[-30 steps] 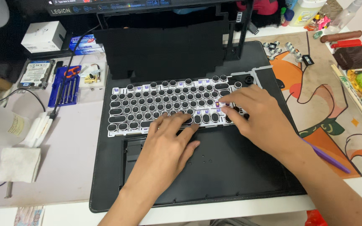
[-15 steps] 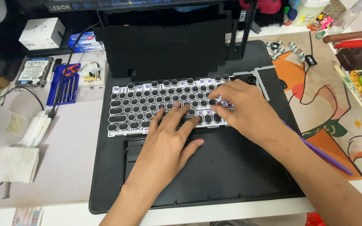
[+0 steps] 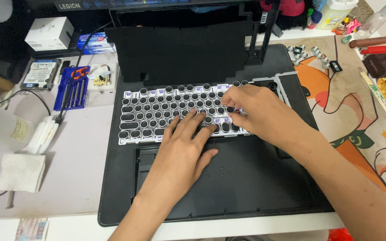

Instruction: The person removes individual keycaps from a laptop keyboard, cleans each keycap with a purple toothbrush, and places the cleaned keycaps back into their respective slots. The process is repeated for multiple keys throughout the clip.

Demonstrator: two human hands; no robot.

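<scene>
Pinched between thumb and fingertips of the right hand [image 3: 258,114]: one small round black keycap [image 3: 230,109], held just above the right part of the keyboard [image 3: 157,114]. Fingers drawn together on the cap, not spread. Left hand [image 3: 186,149] laid flat and open, fingers splayed across the bottom rows near the middle, gripping nothing, palm resting on the black case tray [image 3: 246,178] below.

Keyboard: one white plate, tilted slightly, studded with round black caps ringed in silver, several rows deep; a few bare purple-tinted switches along the top row and near the right hand. Sits in the upper half of the black tray, which lies on a dark desk mat [image 3: 112,178].

Behind the keyboard, one upright black foam sheet [image 3: 179,49] with a stepped edge. To the left: one blue screwdriver set [image 3: 70,89], one hard drive [image 3: 39,73], one white box [image 3: 48,33], one folded white cloth [image 3: 18,172], one translucent bottle [image 3: 1,129]. To the right: one orange cartoon mat [image 3: 349,116] with a scatter of loose small parts [image 3: 309,53] near its top, too small to count exactly.
</scene>
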